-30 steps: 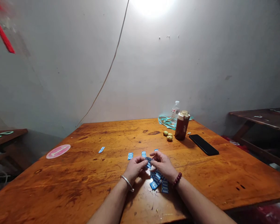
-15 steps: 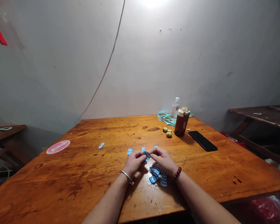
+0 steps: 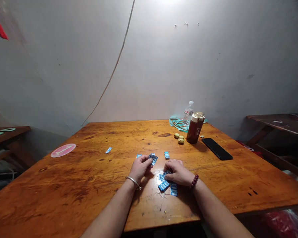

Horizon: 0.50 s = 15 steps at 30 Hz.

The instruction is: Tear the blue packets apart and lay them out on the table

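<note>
Between the thumb and fingers of my left hand (image 3: 140, 169) is a small stack of blue-and-white labels (image 3: 153, 160), raised a little above the table. My right hand (image 3: 180, 172) has come down on a loose pile of the same labels (image 3: 164, 185), its thumb and fingertips curled round one label at the top of the heap. Behind the hands lie more of these: a label stack (image 3: 166, 155) beyond my right hand, another label (image 3: 138, 156) partly covered by my left hand, and a separate label (image 3: 108, 150) farther left.
On the wooden table (image 3: 89, 185), a brown bottle (image 3: 194, 129), a clear water bottle (image 3: 188, 114), teal ribbon (image 3: 175, 124) and several small yellowish fruits (image 3: 180, 140) stand back right. A black phone (image 3: 217, 148) lies right of them. A pink oval sticker (image 3: 63, 150) is at left.
My right hand has left the stack held by my left hand and moved down and toward me, onto the pile. My left hand still holds its labels, slightly farther left.
</note>
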Each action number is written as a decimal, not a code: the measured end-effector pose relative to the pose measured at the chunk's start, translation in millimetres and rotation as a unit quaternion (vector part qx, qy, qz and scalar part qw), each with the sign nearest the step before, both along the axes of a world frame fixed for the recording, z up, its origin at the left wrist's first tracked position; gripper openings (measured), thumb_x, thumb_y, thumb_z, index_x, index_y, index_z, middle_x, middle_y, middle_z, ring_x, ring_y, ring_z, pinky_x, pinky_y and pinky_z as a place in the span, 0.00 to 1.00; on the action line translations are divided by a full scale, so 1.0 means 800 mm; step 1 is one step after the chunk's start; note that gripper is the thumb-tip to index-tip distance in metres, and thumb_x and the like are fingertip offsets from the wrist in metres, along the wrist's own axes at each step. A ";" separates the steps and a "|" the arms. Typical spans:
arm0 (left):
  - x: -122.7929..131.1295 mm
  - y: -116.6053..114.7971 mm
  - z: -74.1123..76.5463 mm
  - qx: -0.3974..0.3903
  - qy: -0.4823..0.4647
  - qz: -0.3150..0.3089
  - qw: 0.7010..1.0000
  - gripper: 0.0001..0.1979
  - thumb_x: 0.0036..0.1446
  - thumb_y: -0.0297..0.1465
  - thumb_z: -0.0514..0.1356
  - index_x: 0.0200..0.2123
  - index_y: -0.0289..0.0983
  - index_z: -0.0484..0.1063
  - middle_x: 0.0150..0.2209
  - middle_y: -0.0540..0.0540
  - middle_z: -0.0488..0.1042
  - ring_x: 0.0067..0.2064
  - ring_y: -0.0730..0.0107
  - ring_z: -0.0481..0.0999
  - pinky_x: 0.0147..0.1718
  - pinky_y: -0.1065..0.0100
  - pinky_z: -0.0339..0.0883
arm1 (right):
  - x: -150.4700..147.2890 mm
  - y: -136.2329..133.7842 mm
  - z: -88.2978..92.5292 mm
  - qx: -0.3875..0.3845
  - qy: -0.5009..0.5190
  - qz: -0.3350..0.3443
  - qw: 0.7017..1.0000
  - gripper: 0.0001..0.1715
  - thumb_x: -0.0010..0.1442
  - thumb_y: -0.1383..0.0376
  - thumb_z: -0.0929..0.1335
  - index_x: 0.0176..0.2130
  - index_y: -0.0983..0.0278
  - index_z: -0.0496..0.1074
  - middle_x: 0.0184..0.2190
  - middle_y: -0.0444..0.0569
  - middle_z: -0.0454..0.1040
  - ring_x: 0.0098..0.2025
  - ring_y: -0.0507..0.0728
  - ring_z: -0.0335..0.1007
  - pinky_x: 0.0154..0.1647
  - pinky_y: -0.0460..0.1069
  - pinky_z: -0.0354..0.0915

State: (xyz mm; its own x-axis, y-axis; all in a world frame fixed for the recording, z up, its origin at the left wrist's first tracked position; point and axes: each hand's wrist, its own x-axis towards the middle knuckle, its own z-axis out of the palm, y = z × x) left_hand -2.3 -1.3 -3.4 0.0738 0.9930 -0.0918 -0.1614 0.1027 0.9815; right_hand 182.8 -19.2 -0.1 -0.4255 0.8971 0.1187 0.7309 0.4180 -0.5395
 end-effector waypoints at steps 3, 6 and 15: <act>-0.001 0.001 -0.001 0.003 0.007 -0.005 1.000 0.13 0.37 0.35 0.63 0.26 0.33 0.69 0.19 0.51 0.68 0.18 0.80 0.65 0.15 0.79 0.54 | -0.001 0.006 -0.008 -0.027 0.064 0.004 0.998 0.05 0.47 0.65 0.66 0.26 0.64 0.71 0.26 0.44 0.72 0.33 0.53 0.63 0.40 0.48 0.52; 0.000 0.001 -0.003 0.002 0.012 -0.013 1.000 0.12 0.37 0.35 0.63 0.25 0.33 0.68 0.18 0.52 0.67 0.18 0.81 0.64 0.15 0.79 0.53 | 0.001 0.011 -0.013 -0.040 0.135 0.018 0.990 0.08 0.50 0.65 0.64 0.28 0.64 0.73 0.27 0.45 0.73 0.31 0.52 0.65 0.37 0.47 0.56; 0.006 -0.003 0.003 -0.003 0.008 -0.031 0.999 0.11 0.37 0.34 0.63 0.23 0.32 0.68 0.16 0.53 0.65 0.17 0.81 0.62 0.15 0.78 0.52 | -0.005 0.008 -0.001 -0.006 0.241 0.040 0.970 0.12 0.54 0.63 0.62 0.35 0.64 0.73 0.27 0.46 0.67 0.29 0.50 0.62 0.31 0.45 0.59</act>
State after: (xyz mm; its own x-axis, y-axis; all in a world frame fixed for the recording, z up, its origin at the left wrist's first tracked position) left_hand 2.7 -4.0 -1.3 0.1344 0.9859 -0.0992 -0.1394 0.1180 0.9832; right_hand 179.0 -12.7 -0.9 -0.3916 0.8664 0.3099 0.3587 0.4539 -0.8157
